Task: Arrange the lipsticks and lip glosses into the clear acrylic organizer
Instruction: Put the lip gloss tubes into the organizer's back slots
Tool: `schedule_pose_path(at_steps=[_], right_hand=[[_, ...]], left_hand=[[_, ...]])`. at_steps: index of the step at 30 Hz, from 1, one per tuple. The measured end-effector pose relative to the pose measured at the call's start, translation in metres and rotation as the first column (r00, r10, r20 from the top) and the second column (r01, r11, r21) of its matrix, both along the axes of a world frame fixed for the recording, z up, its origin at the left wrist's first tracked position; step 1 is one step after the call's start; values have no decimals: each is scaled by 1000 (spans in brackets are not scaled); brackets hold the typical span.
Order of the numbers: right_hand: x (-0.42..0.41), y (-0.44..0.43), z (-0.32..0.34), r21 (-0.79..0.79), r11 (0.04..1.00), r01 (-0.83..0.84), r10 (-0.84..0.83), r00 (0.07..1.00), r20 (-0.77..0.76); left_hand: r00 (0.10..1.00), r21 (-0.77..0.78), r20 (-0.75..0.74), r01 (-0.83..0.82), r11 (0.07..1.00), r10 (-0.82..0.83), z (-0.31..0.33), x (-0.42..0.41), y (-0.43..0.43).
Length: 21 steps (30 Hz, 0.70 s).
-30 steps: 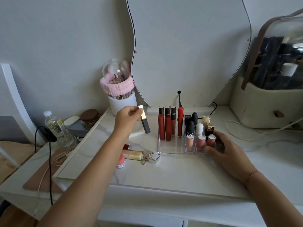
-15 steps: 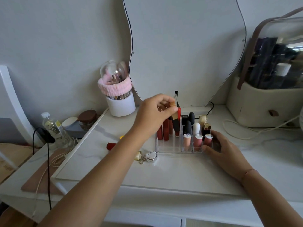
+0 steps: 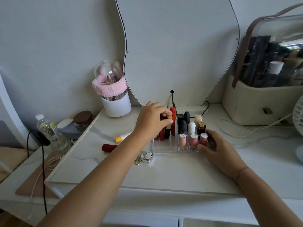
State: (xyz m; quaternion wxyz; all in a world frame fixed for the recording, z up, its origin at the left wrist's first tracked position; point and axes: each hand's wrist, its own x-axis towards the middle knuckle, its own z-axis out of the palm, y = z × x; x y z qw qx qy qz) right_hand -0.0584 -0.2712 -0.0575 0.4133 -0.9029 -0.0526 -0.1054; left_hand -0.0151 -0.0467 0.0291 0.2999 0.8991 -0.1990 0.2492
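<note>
The clear acrylic organizer [image 3: 164, 149] stands mid-table, holding several upright lipsticks and lip glosses. My left hand [image 3: 151, 121] pinches the gold top of a black lip gloss tube [image 3: 168, 128], which stands in the organizer's left section among red tubes. My right hand [image 3: 218, 149] rests against the organizer's right side, fingers on its front corner. Three pink glosses [image 3: 193, 140] stand in the front cells. A red lipstick [image 3: 109, 147] and a white tube with a yellow cap [image 3: 122, 138] lie loose on the table to the left.
A silver heart-shaped keychain [image 3: 147, 157] lies in front of the organizer. A white brush holder with a pink band [image 3: 114, 97] stands at the back left, a mirror [image 3: 177, 46] behind. A beige cosmetic case [image 3: 262, 104] sits right. A water bottle [image 3: 49, 128] and cables are far left.
My left hand carried the black gold-topped tube from the left over to the organizer and lowered it in among the red tubes. My right hand stayed on the organizer.
</note>
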Motion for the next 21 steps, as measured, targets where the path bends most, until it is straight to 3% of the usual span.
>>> schedule_pose_path(at_steps=[6,21], right_hand=[[-1,1,1,-9,1000,-1,1,1000,7],[-2,1,2,25,1000,-7,7,1000,-14]], left_hand=[[997,65,52,-61,996,58,0,0,1],[995,22,97,-34,999,32,4,-3,15]])
